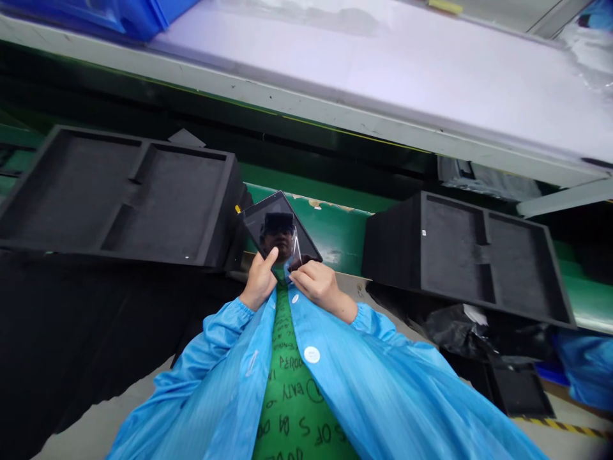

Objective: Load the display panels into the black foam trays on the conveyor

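Note:
A dark glossy display panel (253, 220), tablet-sized, is tilted in front of my chest and reflects a head and headgear. A small yellow tab (238, 209) sticks out at its upper left corner. My left hand (261, 278) grips the lower left edge, thumb on the glass and the other fingers hidden behind. At the lower right of the panel, my right hand (318, 284) has its fingers curled in a pinch. A clear, shiny piece of film (296, 248) rises from the glass by those fingertips; its pinched edge is hard to see.
Black foam trays (172, 191) are stacked at left, with another black tray stack (517, 255) at right. A white shelf (383, 70) spans the top, carrying a blue bin (129, 16). Behind the panel lies a green surface (340, 236). Black plastic bags (460, 332) sit low at right.

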The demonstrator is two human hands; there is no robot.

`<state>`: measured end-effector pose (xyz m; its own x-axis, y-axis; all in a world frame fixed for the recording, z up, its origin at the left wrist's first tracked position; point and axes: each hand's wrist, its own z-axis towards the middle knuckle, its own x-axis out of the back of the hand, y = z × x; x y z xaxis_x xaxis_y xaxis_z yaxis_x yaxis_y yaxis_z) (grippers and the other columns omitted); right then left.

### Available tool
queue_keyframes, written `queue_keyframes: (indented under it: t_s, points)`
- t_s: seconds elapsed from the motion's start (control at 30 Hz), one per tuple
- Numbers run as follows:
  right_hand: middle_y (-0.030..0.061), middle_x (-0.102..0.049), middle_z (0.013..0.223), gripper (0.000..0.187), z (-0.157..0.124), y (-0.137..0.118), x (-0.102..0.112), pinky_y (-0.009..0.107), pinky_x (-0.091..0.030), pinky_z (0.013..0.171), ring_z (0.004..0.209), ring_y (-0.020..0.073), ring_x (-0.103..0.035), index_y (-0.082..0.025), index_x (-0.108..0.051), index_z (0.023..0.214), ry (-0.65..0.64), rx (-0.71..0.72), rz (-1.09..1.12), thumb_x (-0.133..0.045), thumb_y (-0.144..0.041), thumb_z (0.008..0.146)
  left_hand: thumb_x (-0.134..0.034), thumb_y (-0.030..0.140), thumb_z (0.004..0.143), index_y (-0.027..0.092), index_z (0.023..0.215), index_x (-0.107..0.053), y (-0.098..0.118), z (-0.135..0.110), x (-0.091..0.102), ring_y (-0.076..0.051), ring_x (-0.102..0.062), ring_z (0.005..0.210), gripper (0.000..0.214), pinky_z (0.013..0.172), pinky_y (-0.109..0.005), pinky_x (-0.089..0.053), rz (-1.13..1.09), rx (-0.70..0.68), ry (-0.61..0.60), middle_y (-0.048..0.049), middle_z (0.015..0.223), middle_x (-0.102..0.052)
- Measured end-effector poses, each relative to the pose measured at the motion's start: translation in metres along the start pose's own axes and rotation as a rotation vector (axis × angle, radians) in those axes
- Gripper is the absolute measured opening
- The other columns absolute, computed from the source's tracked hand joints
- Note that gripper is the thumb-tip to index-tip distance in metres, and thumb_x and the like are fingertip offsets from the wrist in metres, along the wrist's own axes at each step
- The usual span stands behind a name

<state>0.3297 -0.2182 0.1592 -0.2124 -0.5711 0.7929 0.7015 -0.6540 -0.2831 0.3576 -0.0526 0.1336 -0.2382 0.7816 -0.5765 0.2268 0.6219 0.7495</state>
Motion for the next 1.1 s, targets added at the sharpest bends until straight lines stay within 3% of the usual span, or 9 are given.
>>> queue_keyframes:
  t_s: [0.23,0.57,0.63,0.73,0.9,1.0,1.1]
  points:
    - [0.0008,-0.061,0.073,0.019,0.006,-0.009,-0.010,0.032,-0.036,0.063,0.069,0.0145,-0.052,-0.021,-0.068,0.085,-0.048,0.145,-0.055,-0.058,-0.020,0.100,-0.082,0.048,0.081,0.023,0.125,-0.068,-0.004,-0.001,0.001,-0.026,-0.064,0.125,0.053,0.112,-0.038,-0.045,0.094,-0.016,0.010,-0.0051,0.118,-0.076]
    - [0.0011,-0.063,0.073,0.015,0.009,-0.005,-0.006,0.032,-0.037,0.062,0.067,0.0148,-0.053,-0.021,-0.068,0.087,0.011,0.149,-0.048,-0.060,-0.020,0.099,-0.086,0.046,0.076,0.025,0.127,-0.067,-0.002,0.003,-0.007,-0.027,-0.062,0.128,0.059,0.111,-0.039,-0.048,0.051,-0.009,0.012,-0.0056,0.129,-0.073]
    - [0.0016,-0.065,0.074,0.015,0.007,-0.005,0.001,0.032,-0.039,0.063,0.068,0.0150,-0.056,-0.021,-0.067,0.087,0.023,0.082,-0.011,-0.058,-0.021,0.099,-0.086,0.045,0.077,0.025,0.128,-0.067,-0.002,0.004,-0.007,-0.027,-0.061,0.130,0.058,0.112,-0.040,-0.047,0.034,0.009,0.004,-0.0059,0.129,-0.073]
    - [0.0031,-0.067,0.075,0.013,-0.002,0.001,0.017,0.031,-0.044,0.066,0.070,0.0154,-0.060,-0.020,-0.063,0.088,0.112,-0.139,0.032,-0.057,-0.023,0.099,-0.084,0.045,0.079,0.026,0.131,-0.065,-0.002,0.006,-0.007,-0.028,-0.059,0.133,0.058,0.116,-0.042,-0.045,0.013,0.023,-0.028,-0.0065,0.132,-0.071]
    - [-0.0004,-0.058,0.067,0.015,-0.026,0.022,0.039,0.027,-0.043,0.057,0.055,0.0123,-0.052,-0.021,-0.056,0.085,0.315,-0.495,-0.077,-0.055,-0.028,0.098,-0.084,0.044,0.080,0.028,0.134,-0.064,-0.004,0.009,-0.003,-0.027,-0.057,0.136,0.060,0.118,-0.042,-0.042,-0.020,0.029,-0.028,-0.0061,0.136,-0.069]
    - [-0.0009,-0.057,0.068,0.014,-0.030,0.027,0.039,0.026,-0.042,0.056,0.054,0.0116,-0.051,-0.021,-0.055,0.087,0.375,-0.534,-0.101,-0.055,-0.027,0.099,-0.084,0.043,0.080,0.026,0.131,-0.066,-0.007,0.010,-0.001,-0.028,-0.057,0.136,0.056,0.117,-0.044,-0.043,-0.028,0.042,-0.003,-0.0066,0.133,-0.071]
    - [-0.0003,-0.058,0.070,0.010,-0.024,0.021,0.035,0.027,-0.042,0.056,0.057,0.0119,-0.052,-0.021,-0.055,0.087,0.376,-0.452,-0.027,-0.056,-0.022,0.098,-0.085,0.043,0.079,0.024,0.125,-0.068,-0.009,0.009,-0.001,-0.028,-0.058,0.134,0.053,0.117,-0.044,-0.043,-0.028,0.046,0.008,-0.0070,0.131,-0.072]
